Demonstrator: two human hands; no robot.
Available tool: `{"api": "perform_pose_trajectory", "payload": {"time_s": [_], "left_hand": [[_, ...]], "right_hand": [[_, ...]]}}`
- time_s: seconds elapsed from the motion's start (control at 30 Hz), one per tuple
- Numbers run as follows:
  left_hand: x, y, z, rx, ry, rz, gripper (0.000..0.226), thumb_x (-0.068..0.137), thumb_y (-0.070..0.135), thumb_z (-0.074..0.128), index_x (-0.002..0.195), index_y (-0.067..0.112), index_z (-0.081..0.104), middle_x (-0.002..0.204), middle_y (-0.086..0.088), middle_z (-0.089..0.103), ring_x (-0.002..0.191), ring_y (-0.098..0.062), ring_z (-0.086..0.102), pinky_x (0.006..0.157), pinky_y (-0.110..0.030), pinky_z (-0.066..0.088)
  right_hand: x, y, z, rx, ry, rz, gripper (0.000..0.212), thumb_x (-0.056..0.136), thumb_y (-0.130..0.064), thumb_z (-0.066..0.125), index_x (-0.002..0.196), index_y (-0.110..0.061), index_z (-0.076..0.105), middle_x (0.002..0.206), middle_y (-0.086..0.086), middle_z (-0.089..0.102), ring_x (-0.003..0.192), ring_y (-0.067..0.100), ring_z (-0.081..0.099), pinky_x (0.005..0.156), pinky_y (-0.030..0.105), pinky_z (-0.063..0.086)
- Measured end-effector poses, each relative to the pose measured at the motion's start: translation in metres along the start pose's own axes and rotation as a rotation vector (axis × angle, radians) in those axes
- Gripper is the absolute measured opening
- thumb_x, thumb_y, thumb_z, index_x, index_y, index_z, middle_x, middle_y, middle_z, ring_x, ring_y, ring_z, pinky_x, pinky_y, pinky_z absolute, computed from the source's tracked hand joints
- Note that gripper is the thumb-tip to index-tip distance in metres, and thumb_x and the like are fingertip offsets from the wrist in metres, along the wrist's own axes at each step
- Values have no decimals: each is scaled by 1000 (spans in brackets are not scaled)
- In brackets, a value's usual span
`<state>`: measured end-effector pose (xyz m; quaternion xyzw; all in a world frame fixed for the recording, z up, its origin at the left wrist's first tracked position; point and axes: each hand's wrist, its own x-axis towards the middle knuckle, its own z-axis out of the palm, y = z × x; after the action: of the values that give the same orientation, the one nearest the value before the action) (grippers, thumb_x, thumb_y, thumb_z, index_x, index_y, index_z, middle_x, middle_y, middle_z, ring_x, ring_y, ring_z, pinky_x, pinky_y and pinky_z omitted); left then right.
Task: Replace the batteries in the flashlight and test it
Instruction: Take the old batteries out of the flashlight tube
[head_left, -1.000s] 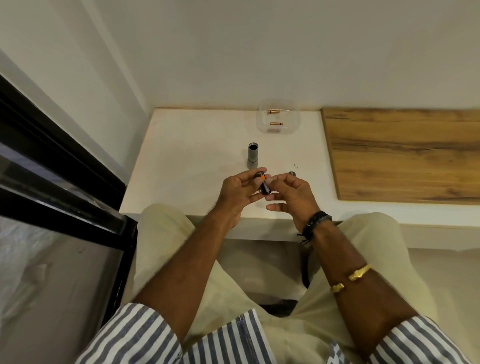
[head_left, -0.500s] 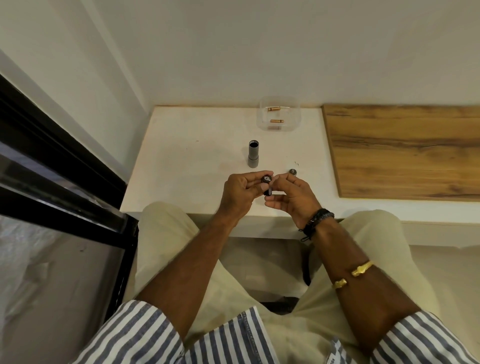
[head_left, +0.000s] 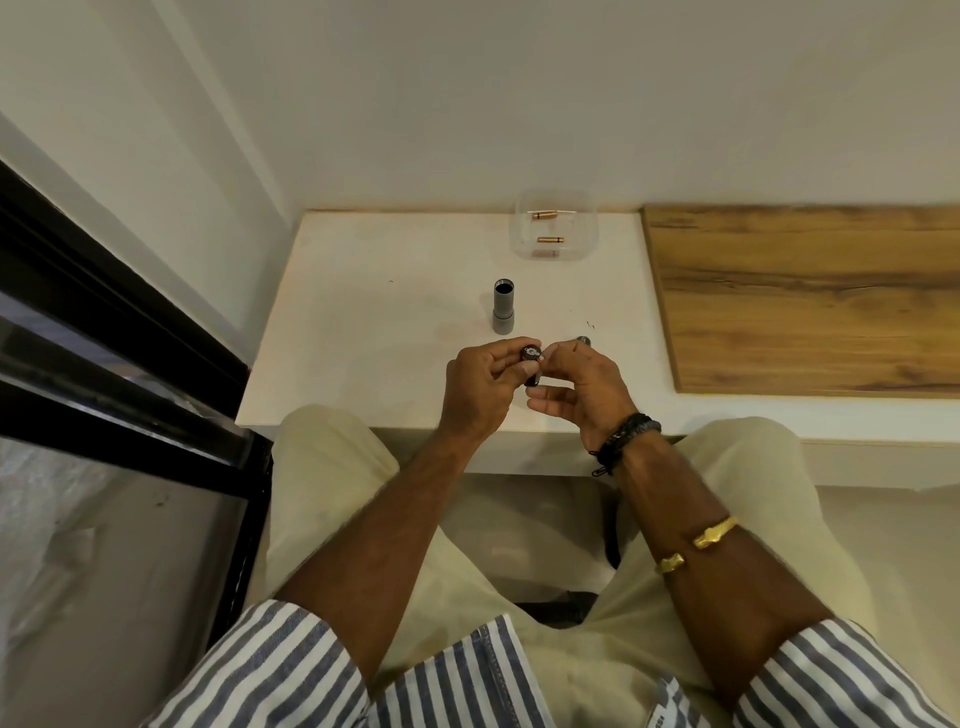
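While the black battery holder (head_left: 531, 359) is gripped in the curled left hand (head_left: 478, 389), its upper end is pinched by the right hand (head_left: 584, 387).

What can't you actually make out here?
Head view only.
The black cartridge: the left hand and right hand cover most; whether it is loaded cannot be told.
The small dark part behind the right hand: knuckles hide most.
The flashlight tube: inside too dark.
The batteries in the clear box: markings too small.
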<state>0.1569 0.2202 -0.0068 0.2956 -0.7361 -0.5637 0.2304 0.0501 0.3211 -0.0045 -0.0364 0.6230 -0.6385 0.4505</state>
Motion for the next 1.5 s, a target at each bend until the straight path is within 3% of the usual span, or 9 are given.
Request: {"api": "perform_pose_trajectory", "payload": {"time_s": [0.2, 0.37, 0.47, 0.63, 0.77, 1.0, 1.13, 1.3, 1.5], "left_hand": [[1, 0, 2, -90, 52, -82, 35, 90, 14, 72, 122, 2, 67, 110, -15, 75, 96, -24, 75, 90, -46, 59], [5, -4, 1, -215, 7, -171, 35, 90, 13, 72, 122, 1, 66, 109, -16, 75, 97, -27, 74, 90, -50, 58], [6, -6, 3, -199, -30, -160, 34, 88, 14, 74, 120, 5, 69, 104, -13, 77, 93, -23, 76, 87, -45, 60], [9, -10, 6, -299, -35, -201, 30, 90, 8, 71, 119, 3, 69, 104, -13, 77, 93, -25, 75, 86, -42, 61], [15, -14, 8, -442, -2, -306, 25, 92, 8, 69, 117, 6, 68, 107, -11, 76, 98, -27, 74, 88, -42, 60], [24, -23, 6, -771, 24, -507, 23, 100, 4, 54, 121, 3, 63, 110, -16, 73, 107, -32, 70, 92, -44, 58], [27, -25, 6, -940, 45, -615, 25, 101, 1, 49, 124, -3, 57, 114, -25, 69, 102, -35, 72, 86, -42, 60], [26, -29, 9, -917, 5, -665, 29, 97, 2, 59, 124, -6, 56, 116, -24, 68, 103, -34, 71, 87, -40, 60], [24, -31, 14, -875, -39, -650, 26, 94, 0, 61, 120, -2, 62, 109, -20, 69, 103, -32, 72, 83, -36, 61]], "right_hand": [[0, -3, -7, -234, 35, -136, 9, 89, -27, 75, 94, -21, 77, 95, 6, 79, 76, 25, 75, 61, 30, 60], [4, -2, -8, -386, 122, -316, 10, 91, -31, 72, 94, -24, 78, 92, 7, 73, 64, 12, 56, 50, 27, 49], [4, -3, -8, -355, 95, -292, 12, 89, -34, 75, 98, -27, 78, 93, 9, 74, 64, 13, 59, 52, 28, 50], [8, -4, -14, -238, 79, -258, 10, 92, -25, 74, 95, -17, 80, 93, 11, 77, 74, 17, 69, 60, 27, 57], [12, -5, -17, -153, 141, -306, 9, 93, -14, 72, 100, -10, 77, 84, 13, 76, 71, 19, 72, 69, 33, 63], [33, -12, -41, 112, 333, -255, 12, 84, 5, 73, 89, -6, 76, 87, 17, 77, 82, 30, 77, 76, 32, 63], [54, -6, -58, -116, 527, -252, 15, 77, -1, 77, 82, -15, 77, 83, 11, 78, 85, 32, 77, 83, 43, 63], [73, 6, -59, -420, 636, -303, 9, 82, -13, 81, 90, -18, 80, 76, -8, 73, 70, 2, 67, 79, 30, 63], [84, 10, -58, -534, 631, -296, 12, 84, -15, 80, 96, -15, 82, 88, 0, 77, 83, 13, 70, 87, 32, 60]]}}
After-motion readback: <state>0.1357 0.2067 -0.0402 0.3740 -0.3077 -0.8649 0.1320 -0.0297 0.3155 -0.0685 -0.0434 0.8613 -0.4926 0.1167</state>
